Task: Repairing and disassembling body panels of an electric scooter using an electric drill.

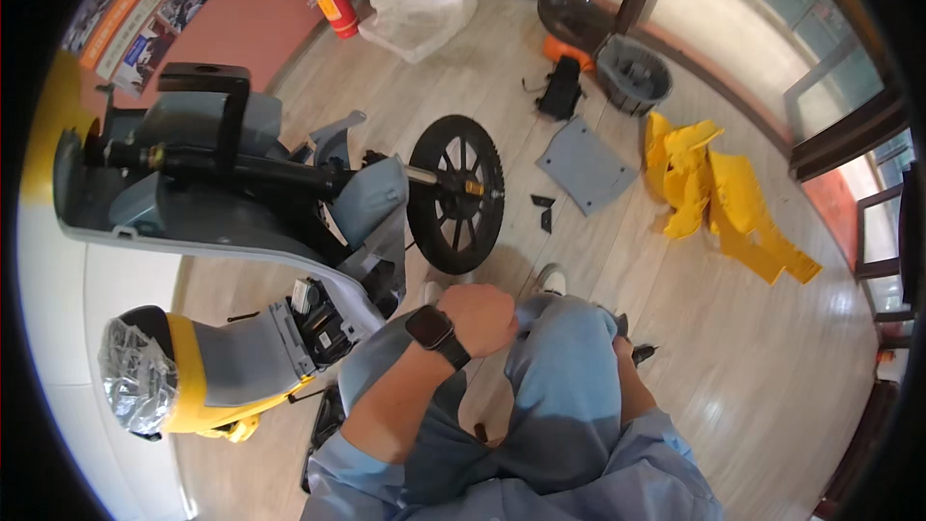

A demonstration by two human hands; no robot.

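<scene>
Curled with its back to the camera, the left hand (482,318) sits between the knees of a seated person in blue trousers (564,376), a black watch (428,326) strapped at the wrist. From my remote post, I cannot tell whether the folded fingers pinch anything. Beyond the right knee, the right hand (625,349) is mostly hidden, and I cannot make out its grip; a small black item (643,354) appears near it.

Ahead and to the left, nearest the left hand, I see a partly stripped scooter (222,253), its spoked front wheel (456,195) just past the person's light shoes (550,278) and its black fork tube (280,174) bare. Its grey footboard (253,362) leads to a yellow rear body (188,371) and a seat end under clear plastic wrap (135,376).

On the wood-look floor (733,357), to the right of the wheel, I count two small black pieces (546,210) near a flat grey panel (586,166). Yellow body panels (748,217) lie farther right. Behind the grey panel are a black bag-like item (559,92) and a dark grey basket (632,77). Against the far wall, a red fire extinguisher (333,2) stands beside a white plastic-covered bundle (415,0).
</scene>
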